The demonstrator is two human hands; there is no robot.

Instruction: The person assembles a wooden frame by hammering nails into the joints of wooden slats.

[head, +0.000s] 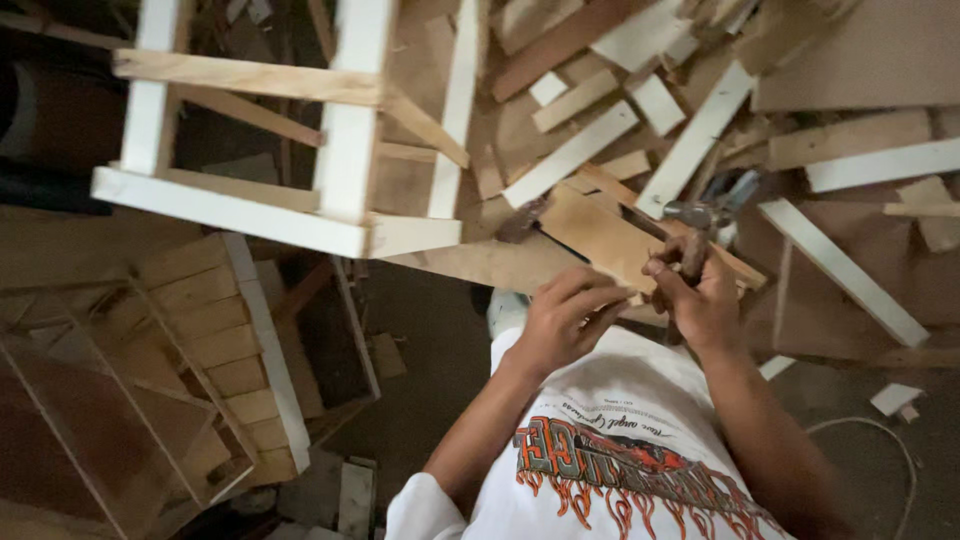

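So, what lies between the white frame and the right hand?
In the head view, a hammer head and a brown board lie between the white frame and the right hand.

Dim floor [440,330] under wood offcuts [570,155]

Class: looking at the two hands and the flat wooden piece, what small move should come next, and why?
Probably steady the flat wooden piece with the left hand first: the right hand holds a hammer close above it, and the piece lies loosely over scattered offcuts.
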